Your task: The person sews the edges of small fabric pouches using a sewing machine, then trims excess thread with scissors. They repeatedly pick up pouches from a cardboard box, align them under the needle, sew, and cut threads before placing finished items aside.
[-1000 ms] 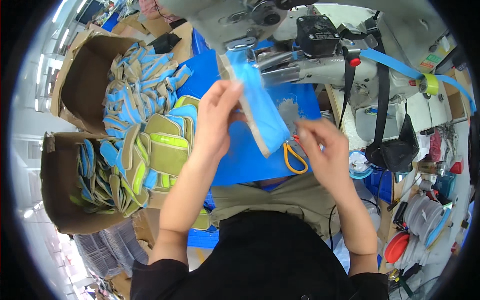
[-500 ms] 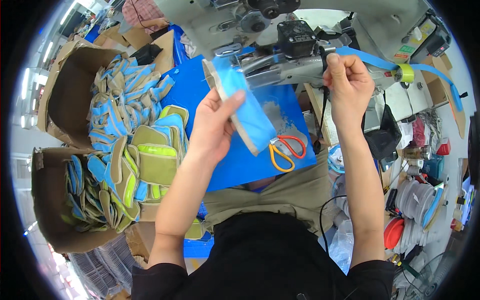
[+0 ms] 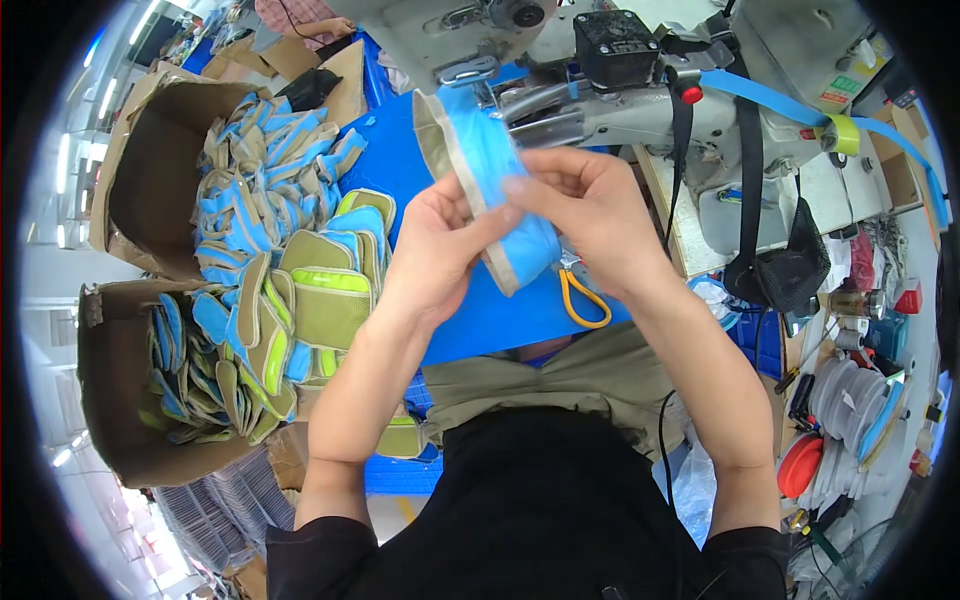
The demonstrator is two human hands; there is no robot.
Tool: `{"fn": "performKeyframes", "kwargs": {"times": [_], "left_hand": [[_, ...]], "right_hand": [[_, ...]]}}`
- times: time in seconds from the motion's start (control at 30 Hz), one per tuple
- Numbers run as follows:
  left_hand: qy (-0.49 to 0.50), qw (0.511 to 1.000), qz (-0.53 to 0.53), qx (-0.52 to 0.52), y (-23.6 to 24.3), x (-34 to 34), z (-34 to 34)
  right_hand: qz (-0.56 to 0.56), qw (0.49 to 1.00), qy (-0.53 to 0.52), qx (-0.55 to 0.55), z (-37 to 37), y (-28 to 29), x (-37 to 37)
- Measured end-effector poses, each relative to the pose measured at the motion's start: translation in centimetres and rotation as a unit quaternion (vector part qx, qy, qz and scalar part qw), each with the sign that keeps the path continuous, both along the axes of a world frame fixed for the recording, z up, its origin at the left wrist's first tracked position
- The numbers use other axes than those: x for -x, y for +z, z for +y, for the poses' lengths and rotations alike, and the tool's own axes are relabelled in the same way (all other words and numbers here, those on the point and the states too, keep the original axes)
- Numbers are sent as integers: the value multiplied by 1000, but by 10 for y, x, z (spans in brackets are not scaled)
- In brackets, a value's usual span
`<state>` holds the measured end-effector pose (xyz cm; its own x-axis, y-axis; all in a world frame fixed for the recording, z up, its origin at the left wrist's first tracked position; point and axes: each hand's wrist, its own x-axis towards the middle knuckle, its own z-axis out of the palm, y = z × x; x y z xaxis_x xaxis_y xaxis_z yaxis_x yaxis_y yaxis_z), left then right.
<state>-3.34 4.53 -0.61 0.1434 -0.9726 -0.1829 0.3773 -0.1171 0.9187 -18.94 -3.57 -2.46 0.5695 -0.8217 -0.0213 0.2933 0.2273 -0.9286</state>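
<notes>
A blue fabric piece [image 3: 478,140] with beige edging is held up in front of the sewing machine [image 3: 545,110]. My left hand [image 3: 440,235] grips its left edge, thumb on the blue face. On its right side, my right hand [image 3: 590,205] is closed on the same piece, its thumb slightly blurred. The upper end of the fabric is close to the metal parts of the machine. Below my right hand lie scissors with an orange handle [image 3: 585,300] on the blue table top [image 3: 450,335]; the hand and fabric hide part of them.
At the left, cardboard boxes [image 3: 130,375] hold heaps of blue, beige and green fabric pieces [image 3: 330,285]. Blue tape [image 3: 775,100] runs through a yellow-green roll [image 3: 842,134] at the right. A black mesh bag [image 3: 795,255] hangs beside the machine. Another person's arm [image 3: 325,30] shows at the back.
My right hand has come down and left from the machine's tape feed and taken hold of the fabric's right side. My left hand keeps its grip. The whole view has shifted slightly.
</notes>
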Motion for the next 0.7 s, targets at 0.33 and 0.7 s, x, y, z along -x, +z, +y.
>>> {"fn": "performKeyframes", "kwargs": {"times": [0.33, 0.7], "left_hand": [[73, 997, -11, -4, 11, -26, -41], [85, 996, -8, 14, 12, -31, -51]], "right_hand": [[-124, 976, 14, -180, 16, -1, -4], [-164, 960, 23, -227, 11, -1, -12]]}}
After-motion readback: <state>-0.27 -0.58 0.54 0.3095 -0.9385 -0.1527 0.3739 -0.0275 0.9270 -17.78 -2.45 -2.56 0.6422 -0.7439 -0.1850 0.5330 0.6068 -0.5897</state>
